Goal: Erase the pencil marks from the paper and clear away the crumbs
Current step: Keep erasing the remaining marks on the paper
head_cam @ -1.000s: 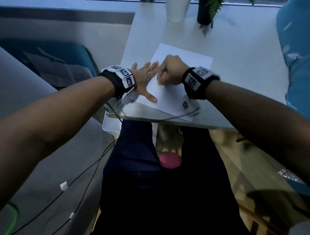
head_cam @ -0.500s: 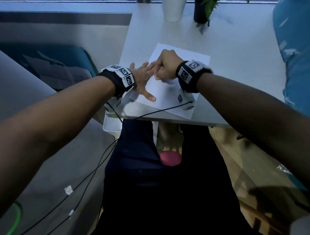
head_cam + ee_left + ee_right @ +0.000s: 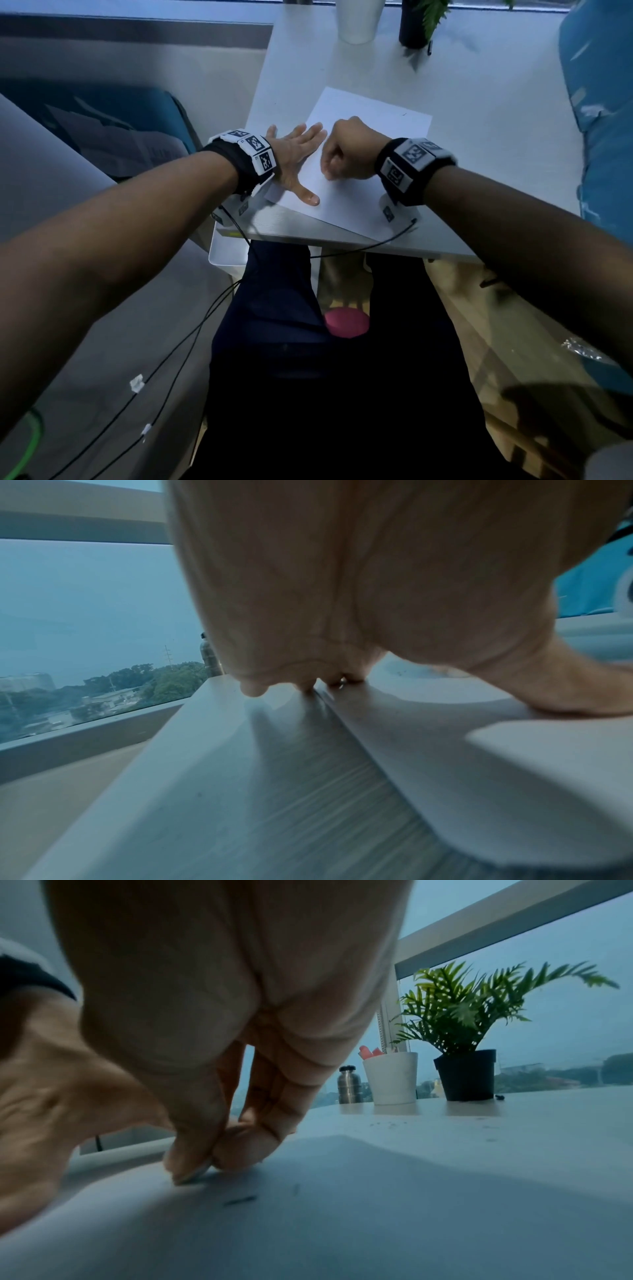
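A white sheet of paper lies askew on the white table, its near corner at the table's front edge. My left hand lies flat with spread fingers on the sheet's left edge, thumb on the paper. My right hand is curled into a fist over the middle of the sheet. In the right wrist view its fingertips pinch something small and pale, barely visible, against the paper. Dark eraser crumbs lie just beside them.
A white cup and a black plant pot stand at the table's far edge, with a steel bottle beside them. A blue object borders the table's right side. A white bin sits under the front left corner.
My right hand slid away up the sheet, then back toward me, in a rubbing stroke. The left hand stayed flat on the paper's edge.
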`<state>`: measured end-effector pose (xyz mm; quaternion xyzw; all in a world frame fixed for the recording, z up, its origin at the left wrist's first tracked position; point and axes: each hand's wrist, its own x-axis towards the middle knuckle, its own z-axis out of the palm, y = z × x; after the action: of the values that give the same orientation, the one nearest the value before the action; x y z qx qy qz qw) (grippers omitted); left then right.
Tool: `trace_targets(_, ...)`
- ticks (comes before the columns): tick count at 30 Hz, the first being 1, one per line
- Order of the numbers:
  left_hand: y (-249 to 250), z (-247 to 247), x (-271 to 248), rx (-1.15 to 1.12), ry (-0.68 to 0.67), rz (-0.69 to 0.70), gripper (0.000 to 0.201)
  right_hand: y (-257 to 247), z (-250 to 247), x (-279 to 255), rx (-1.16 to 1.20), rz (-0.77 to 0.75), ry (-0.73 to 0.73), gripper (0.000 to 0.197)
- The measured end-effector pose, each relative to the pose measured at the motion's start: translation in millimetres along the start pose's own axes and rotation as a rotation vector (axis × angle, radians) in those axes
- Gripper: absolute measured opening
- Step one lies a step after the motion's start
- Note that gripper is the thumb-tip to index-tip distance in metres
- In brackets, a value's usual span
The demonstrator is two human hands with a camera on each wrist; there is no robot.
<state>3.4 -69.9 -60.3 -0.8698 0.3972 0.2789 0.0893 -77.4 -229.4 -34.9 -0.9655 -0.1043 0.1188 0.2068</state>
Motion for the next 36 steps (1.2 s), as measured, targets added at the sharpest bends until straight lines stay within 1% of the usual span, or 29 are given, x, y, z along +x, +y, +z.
trace_targets(3, 0.1, -0.6, -0.7, 0.001, -0.012, -0.014, 0.145, 1.9, -5.8, -3.3, -0.037, -0.016, -0.074, 0.026)
trace_targets(7, 1.5, -2.2, -0.8, -0.004, -0.006, 0.009, 0.136, -8.0, -3.8, 12.0, 0.013, 0.003, 0.001, 0.019)
trace_targets(9, 0.6, -2.8, -1.2, -0.007, -0.009, 0.006, 0.139, -4.6, -0.3, 7.7, 0.037, 0.02, 0.006, 0.019)
trace_targets(11, -1.0, -1.0, 0.3, -0.006, -0.013, -0.003, 0.144, 2.3, -0.7, -1.1, 0.017, 0.03, -0.061, 0.022)
trace_targets(13, -1.1, -0.4, 0.1, -0.002, -0.02, -0.007, 0.145, 2.4, -6.0, -1.8, -0.001, 0.031, -0.137, 0.023)
trace_targets(14, -0.4, -1.3, 0.1, 0.001, -0.022, -0.004, 0.143, -0.1, -7.4, 1.4, 0.0, 0.027, -0.129, 0.023)
trace_targets(16, 1.1, -2.7, 0.6, 0.004, -0.026, 0.003, 0.137, -8.3, -7.2, 9.1, 0.019, 0.015, -0.053, 0.024)
trace_targets(18, 2.2, -2.3, -0.3, -0.001, -0.025, 0.002, 0.134, -10.5, -3.4, 12.6, 0.068, 0.034, 0.001, 0.022)
trace_targets(19, 1.8, -2.1, -0.6, -0.001, -0.018, -0.001, 0.136, -8.2, -2.5, 11.0, 0.088, 0.051, 0.0, 0.021)
trace_targets(22, -0.6, 1.3, -0.9, -0.007, 0.01, -0.017, 0.141, 5.9, -9.3, -1.7, 0.097, 0.087, -0.094, 0.018)
trace_targets(23, -1.3, 1.8, -0.5, -0.007, 0.014, -0.022, 0.142, 12.3, -12.8, -5.2, 0.099, 0.105, -0.088, 0.016)
trace_targets(24, -1.5, 1.8, 0.4, -0.008, 0.018, -0.022, 0.142, 18.1, -15.6, -8.2, 0.116, 0.128, -0.039, 0.014)
trace_targets(26, -1.8, 2.8, 2.4, -0.004, 0.04, -0.027, 0.145, 27.0, -16.7, -10.1, 0.147, 0.177, 0.114, 0.01)
trace_targets(27, -1.2, 3.9, 2.6, 0.007, 0.054, -0.035, 0.147, 28.9, -15.1, -10.6, 0.151, 0.205, 0.156, 0.009)
trace_targets(29, 1.0, 6.9, 2.4, 0.044, 0.091, -0.076, 0.148, 29.9, -9.4, -11.4, 0.12, 0.247, 0.17, 0.008)
trace_targets(32, 5.5, 8.0, 0.1, 0.114, 0.145, -0.137, 0.144, 25.6, -1.6, -14.2, 0.091, 0.236, 0.208, 0.009)
trace_targets(34, 6.5, 7.3, -2.9, 0.139, 0.186, -0.147, 0.14, 21.9, 3.1, -15.6, 0.048, 0.225, 0.17, 0.007)
trace_targets(36, 6.7, 7.6, -5.6, 0.137, 0.245, -0.135, 0.137, 28.1, 5.2, -13.3, 0.002, 0.252, 0.148, 0.005)
